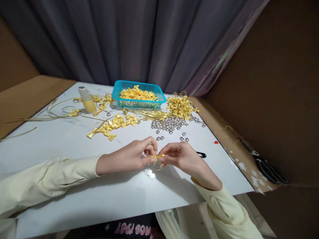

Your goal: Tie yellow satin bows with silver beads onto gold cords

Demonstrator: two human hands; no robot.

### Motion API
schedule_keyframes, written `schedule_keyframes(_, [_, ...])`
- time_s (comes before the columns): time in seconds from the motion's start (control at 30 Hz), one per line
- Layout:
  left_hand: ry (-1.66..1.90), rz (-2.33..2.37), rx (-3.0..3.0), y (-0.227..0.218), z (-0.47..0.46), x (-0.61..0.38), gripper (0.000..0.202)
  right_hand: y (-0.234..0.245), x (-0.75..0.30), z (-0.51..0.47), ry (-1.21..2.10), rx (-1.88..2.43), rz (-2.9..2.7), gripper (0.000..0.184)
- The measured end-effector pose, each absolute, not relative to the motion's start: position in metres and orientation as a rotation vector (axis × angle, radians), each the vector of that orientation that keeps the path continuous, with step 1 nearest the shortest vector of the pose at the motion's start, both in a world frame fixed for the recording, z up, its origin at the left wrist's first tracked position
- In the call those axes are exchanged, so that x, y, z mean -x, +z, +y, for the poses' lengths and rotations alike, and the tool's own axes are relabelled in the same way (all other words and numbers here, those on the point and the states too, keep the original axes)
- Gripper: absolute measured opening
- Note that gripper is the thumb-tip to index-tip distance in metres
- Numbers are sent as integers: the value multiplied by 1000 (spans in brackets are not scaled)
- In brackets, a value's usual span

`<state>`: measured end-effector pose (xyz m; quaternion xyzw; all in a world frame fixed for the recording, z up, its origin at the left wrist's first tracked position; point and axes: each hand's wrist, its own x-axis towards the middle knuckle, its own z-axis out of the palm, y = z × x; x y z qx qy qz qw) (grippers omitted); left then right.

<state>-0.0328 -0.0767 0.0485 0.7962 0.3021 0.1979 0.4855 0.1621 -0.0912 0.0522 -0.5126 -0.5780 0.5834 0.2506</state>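
Note:
My left hand and my right hand meet over the white table, near its front edge. Both pinch one small yellow ribbon bow between their fingertips, one hand at each end. A thin gold cord loop hangs below the bow. Both arms wear pale yellow sleeves. Beyond the hands lie a pile of small silver beads and a scatter of loose yellow bows.
A blue basket full of yellow bows stands at the back. A yellow-and-white bottle stands at the back left among gold cords. A heap of finished bows lies right of the basket. Black scissors lie off the table's right edge.

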Motion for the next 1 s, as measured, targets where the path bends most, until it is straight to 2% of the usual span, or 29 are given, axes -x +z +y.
schedule_keyframes(0.2, [455,768,-1912,48,-76,32,12,56,-161,-93,1620,1369,-1465,23])
schedule_keyframes(0.5, [379,918,-1938,53,-69,33,23,60,-161,-93,1620,1358,-1437,18])
schedule_keyframes(0.7, [249,836,-2002,50,-71,32,44,60,-161,-94,1636,1323,-1411,20])
schedule_keyframes(1.0, [335,729,-2078,49,-74,33,31,62,-161,-95,1636,1284,-1374,20])
